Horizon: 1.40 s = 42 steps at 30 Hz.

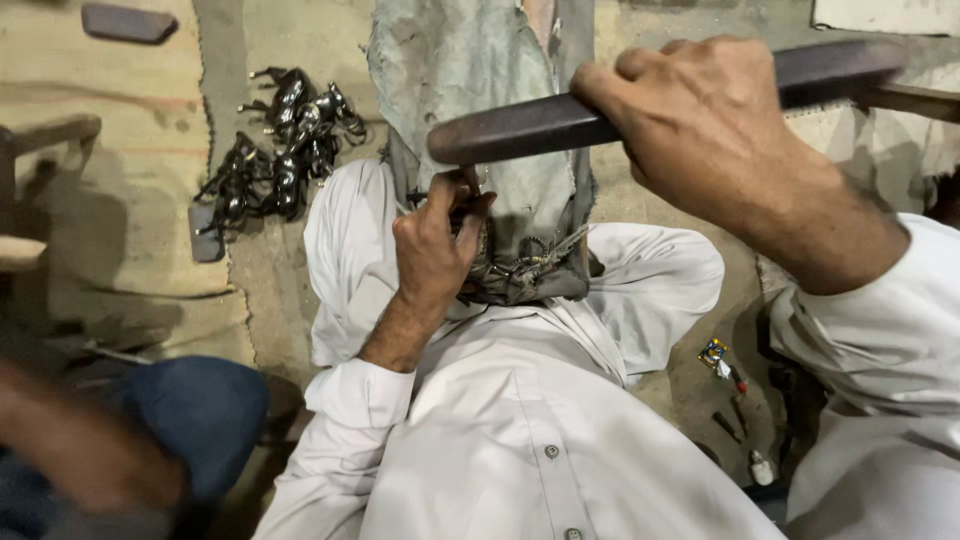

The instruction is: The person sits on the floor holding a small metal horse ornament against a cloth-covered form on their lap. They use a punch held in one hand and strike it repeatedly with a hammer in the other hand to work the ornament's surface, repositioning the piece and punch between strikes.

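My right hand (pixel 700 125) grips a long dark wooden mallet or club (pixel 530 125), held level above my lap. Below it my left hand (pixel 435 245) pinches a small dark metal piece (pixel 478 195) against a grey padded block (pixel 480 80) that stands between my crossed legs. What the fingers hold is mostly hidden by the hand. A tangle of wire or metal scraps (pixel 530 265) lies at the base of the block. I sit on the floor in white clothes.
A pile of several small dark metal animal figures (pixel 285 140) lies on the floor to the left. Another person's knee in blue cloth (pixel 190 405) and blurred hand (pixel 80 450) are at lower left. Small tools (pixel 735 400) lie on the floor at right.
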Each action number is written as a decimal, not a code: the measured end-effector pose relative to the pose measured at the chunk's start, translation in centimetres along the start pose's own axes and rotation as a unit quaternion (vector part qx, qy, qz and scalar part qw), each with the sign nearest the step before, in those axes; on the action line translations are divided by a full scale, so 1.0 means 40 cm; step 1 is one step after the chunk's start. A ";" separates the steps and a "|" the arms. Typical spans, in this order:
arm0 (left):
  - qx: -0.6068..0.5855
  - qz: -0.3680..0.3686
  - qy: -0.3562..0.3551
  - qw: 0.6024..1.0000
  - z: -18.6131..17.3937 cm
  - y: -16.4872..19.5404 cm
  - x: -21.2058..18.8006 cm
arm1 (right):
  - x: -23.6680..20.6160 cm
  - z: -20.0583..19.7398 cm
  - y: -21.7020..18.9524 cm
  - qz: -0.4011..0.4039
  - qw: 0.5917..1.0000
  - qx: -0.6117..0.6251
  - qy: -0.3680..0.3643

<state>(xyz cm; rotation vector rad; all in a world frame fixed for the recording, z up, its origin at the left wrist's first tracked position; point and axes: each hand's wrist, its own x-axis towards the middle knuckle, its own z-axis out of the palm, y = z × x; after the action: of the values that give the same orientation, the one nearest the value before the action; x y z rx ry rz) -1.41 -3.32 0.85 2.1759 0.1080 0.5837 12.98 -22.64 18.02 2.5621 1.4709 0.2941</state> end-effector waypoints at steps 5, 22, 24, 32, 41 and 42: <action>-0.001 -0.006 -0.024 1.000 -0.003 0.001 0.001 | -0.020 0.017 0.006 0.014 1.000 0.022 0.005; 0.045 0.061 -0.084 0.994 0.016 -0.008 0.020 | -0.073 0.045 0.045 0.033 0.996 0.084 0.019; 0.045 0.051 -0.114 0.991 0.016 -0.007 0.034 | -0.080 0.048 0.049 0.065 0.994 0.070 -0.049; 0.035 0.031 -0.170 0.984 -0.001 0.022 0.094 | -0.153 0.143 0.079 0.192 0.950 0.245 -0.031; 0.072 0.059 -0.204 0.975 0.006 0.021 0.118 | -0.228 0.259 0.055 0.188 0.956 0.212 -0.077; 0.077 0.062 -0.202 0.974 0.008 0.020 0.120 | -0.232 0.268 0.056 0.210 0.948 0.231 -0.054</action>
<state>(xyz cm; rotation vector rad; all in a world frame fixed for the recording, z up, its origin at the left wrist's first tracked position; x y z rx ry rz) 2.89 -2.74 3.08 2.4211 -0.2103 0.1944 12.99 -32.33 7.45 3.1970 1.0340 -0.1670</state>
